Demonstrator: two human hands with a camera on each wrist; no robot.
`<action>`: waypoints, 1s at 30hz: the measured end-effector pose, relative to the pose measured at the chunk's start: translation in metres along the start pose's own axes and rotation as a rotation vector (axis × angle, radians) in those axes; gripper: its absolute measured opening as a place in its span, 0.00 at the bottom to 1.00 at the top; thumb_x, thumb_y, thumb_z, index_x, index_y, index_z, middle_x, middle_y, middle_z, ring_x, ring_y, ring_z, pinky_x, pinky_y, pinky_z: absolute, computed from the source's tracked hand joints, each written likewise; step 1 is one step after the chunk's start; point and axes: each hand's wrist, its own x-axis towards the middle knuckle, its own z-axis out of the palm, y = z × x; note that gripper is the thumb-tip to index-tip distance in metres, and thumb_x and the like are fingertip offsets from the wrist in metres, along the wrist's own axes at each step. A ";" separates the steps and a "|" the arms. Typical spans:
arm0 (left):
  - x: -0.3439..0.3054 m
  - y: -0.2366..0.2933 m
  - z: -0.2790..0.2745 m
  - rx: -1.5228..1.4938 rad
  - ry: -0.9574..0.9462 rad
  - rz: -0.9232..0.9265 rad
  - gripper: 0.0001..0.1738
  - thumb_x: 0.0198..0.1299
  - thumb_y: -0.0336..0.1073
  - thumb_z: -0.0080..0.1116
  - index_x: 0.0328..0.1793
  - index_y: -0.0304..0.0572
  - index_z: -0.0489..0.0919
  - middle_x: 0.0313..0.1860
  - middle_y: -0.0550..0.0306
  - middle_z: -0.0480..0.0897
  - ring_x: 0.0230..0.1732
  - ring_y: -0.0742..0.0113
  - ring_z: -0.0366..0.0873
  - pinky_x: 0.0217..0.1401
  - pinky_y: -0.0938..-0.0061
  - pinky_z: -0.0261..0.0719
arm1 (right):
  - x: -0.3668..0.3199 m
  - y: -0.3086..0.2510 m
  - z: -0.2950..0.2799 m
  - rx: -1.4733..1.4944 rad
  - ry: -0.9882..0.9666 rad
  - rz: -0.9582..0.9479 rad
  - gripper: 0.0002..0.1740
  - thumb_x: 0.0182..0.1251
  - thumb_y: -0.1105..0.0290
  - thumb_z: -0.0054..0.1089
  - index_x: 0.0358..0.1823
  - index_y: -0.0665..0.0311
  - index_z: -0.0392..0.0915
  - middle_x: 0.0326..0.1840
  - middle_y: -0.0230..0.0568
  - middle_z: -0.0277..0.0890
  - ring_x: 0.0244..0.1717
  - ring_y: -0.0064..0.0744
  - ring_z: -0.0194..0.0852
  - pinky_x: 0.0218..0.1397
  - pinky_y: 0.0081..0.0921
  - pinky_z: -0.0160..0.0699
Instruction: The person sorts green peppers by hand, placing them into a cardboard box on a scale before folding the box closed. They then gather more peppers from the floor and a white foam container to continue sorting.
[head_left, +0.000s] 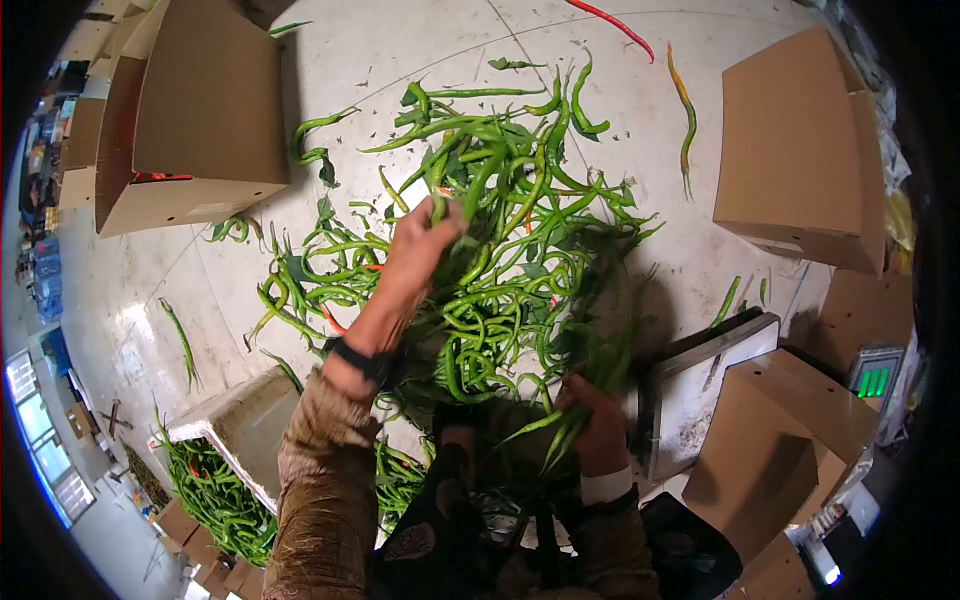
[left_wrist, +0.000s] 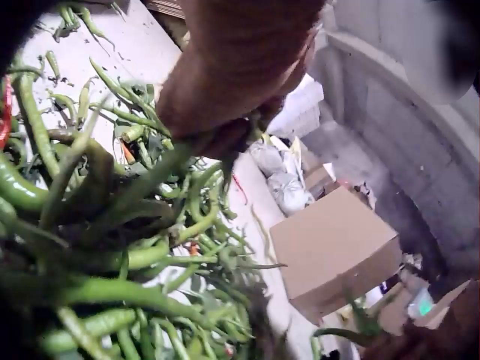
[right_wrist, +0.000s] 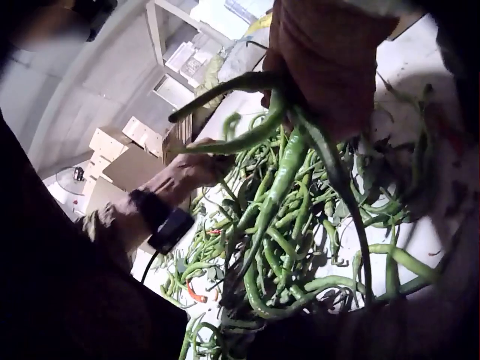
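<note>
A wide pile of long green chili peppers (head_left: 490, 330) covers the pale surface in front of me, with leaves and some red pods among them. Over the pile's upper part, my left hand (head_left: 425, 235) pinches green chili peppers (left_wrist: 161, 169), its fingers curled and partly hidden behind the wrist in the left wrist view. My right hand (head_left: 600, 425) grips a bunch of green chili peppers (right_wrist: 289, 169) at the pile's near right side. Several pods of that bunch hang down from the fingers, blurred in the head view.
A cardboard box (head_left: 210, 110) stands at upper left, another box (head_left: 790, 150) at upper right. Lower left, a white foam box (head_left: 250, 420) lies near more heaped peppers (head_left: 215, 500). A foam slab (head_left: 700, 400) and an open carton (head_left: 760, 460) flank my right side, near a lit scale display (head_left: 873, 382).
</note>
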 end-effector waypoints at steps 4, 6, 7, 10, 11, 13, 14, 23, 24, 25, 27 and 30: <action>-0.086 -0.011 0.003 0.195 -0.313 0.094 0.08 0.59 0.28 0.61 0.44 0.40 0.77 0.38 0.60 0.80 0.40 0.72 0.77 0.46 0.75 0.75 | 0.007 -0.010 0.016 0.455 0.045 0.133 0.18 0.65 0.79 0.57 0.56 0.66 0.73 0.46 0.42 0.79 0.40 0.27 0.75 0.41 0.26 0.77; -0.116 -0.027 0.018 0.305 -0.490 0.094 0.08 0.60 0.28 0.62 0.45 0.40 0.77 0.39 0.59 0.80 0.40 0.67 0.79 0.44 0.70 0.78 | 0.009 -0.012 0.019 0.478 -0.019 0.110 0.19 0.64 0.78 0.58 0.57 0.66 0.73 0.47 0.42 0.79 0.40 0.28 0.76 0.42 0.26 0.78; -0.123 -0.030 0.026 0.313 -0.590 0.096 0.09 0.60 0.28 0.63 0.45 0.39 0.77 0.38 0.57 0.81 0.40 0.64 0.80 0.44 0.68 0.79 | 0.009 -0.013 0.021 0.497 -0.078 0.083 0.21 0.63 0.78 0.59 0.58 0.65 0.72 0.49 0.42 0.79 0.41 0.28 0.76 0.42 0.27 0.79; -0.113 -0.026 0.032 0.565 -0.759 0.407 0.12 0.59 0.22 0.55 0.50 0.37 0.77 0.41 0.46 0.80 0.43 0.47 0.80 0.45 0.61 0.79 | -0.005 -0.029 0.029 0.295 0.028 0.078 0.22 0.63 0.76 0.59 0.59 0.64 0.71 0.48 0.40 0.78 0.42 0.28 0.76 0.45 0.28 0.80; -0.088 -0.032 0.029 0.782 -0.729 0.530 0.14 0.61 0.25 0.51 0.53 0.38 0.77 0.46 0.45 0.81 0.44 0.46 0.81 0.45 0.59 0.80 | -0.004 -0.027 0.025 0.294 0.029 0.078 0.22 0.63 0.76 0.59 0.59 0.64 0.71 0.48 0.40 0.78 0.42 0.28 0.76 0.45 0.28 0.80; -0.033 -0.006 0.022 0.686 -0.331 0.343 0.15 0.65 0.29 0.48 0.56 0.37 0.77 0.50 0.41 0.81 0.51 0.44 0.79 0.52 0.56 0.76 | -0.003 -0.020 0.008 0.320 0.064 0.088 0.19 0.66 0.73 0.58 0.58 0.64 0.71 0.48 0.40 0.78 0.43 0.31 0.77 0.49 0.32 0.80; 0.000 0.007 0.020 0.810 -0.160 0.351 0.17 0.64 0.28 0.49 0.58 0.36 0.76 0.49 0.40 0.81 0.52 0.43 0.78 0.55 0.55 0.75 | -0.003 -0.017 0.003 0.319 0.064 0.087 0.19 0.66 0.73 0.58 0.58 0.64 0.71 0.48 0.40 0.78 0.43 0.31 0.77 0.49 0.32 0.80; 0.077 0.000 -0.007 1.541 -0.125 0.254 0.25 0.48 0.24 0.55 0.56 0.46 0.81 0.45 0.46 0.81 0.49 0.44 0.78 0.50 0.55 0.81 | -0.002 -0.024 0.003 0.356 0.058 0.074 0.15 0.71 0.69 0.56 0.55 0.63 0.71 0.40 0.39 0.76 0.47 0.44 0.77 0.52 0.41 0.80; 0.076 0.007 -0.008 1.454 -0.110 0.156 0.25 0.47 0.24 0.55 0.55 0.43 0.80 0.46 0.44 0.80 0.51 0.43 0.77 0.54 0.55 0.79 | 0.001 -0.018 -0.001 0.446 0.003 0.066 0.15 0.70 0.69 0.57 0.55 0.63 0.71 0.39 0.39 0.76 0.47 0.44 0.77 0.53 0.41 0.79; 0.086 0.006 -0.012 1.451 -0.113 0.152 0.25 0.47 0.24 0.55 0.55 0.43 0.80 0.46 0.44 0.80 0.51 0.43 0.77 0.54 0.55 0.79 | 0.004 -0.013 -0.004 0.533 -0.049 0.057 0.15 0.69 0.69 0.58 0.55 0.63 0.71 0.39 0.39 0.76 0.48 0.44 0.77 0.53 0.41 0.78; 0.123 0.006 -0.026 1.239 0.120 0.779 0.27 0.46 0.22 0.54 0.57 0.40 0.77 0.54 0.43 0.79 0.56 0.40 0.74 0.60 0.56 0.75 | 0.008 -0.002 -0.006 0.530 -0.092 0.069 0.15 0.69 0.69 0.58 0.54 0.63 0.71 0.39 0.39 0.76 0.48 0.44 0.76 0.52 0.41 0.78; 0.190 0.004 -0.010 1.170 0.191 1.079 0.29 0.46 0.22 0.55 0.59 0.38 0.74 0.58 0.43 0.76 0.56 0.38 0.73 0.61 0.55 0.73 | 0.010 -0.001 0.003 0.512 -0.136 0.073 0.16 0.68 0.69 0.60 0.54 0.63 0.70 0.38 0.39 0.76 0.46 0.44 0.76 0.51 0.40 0.76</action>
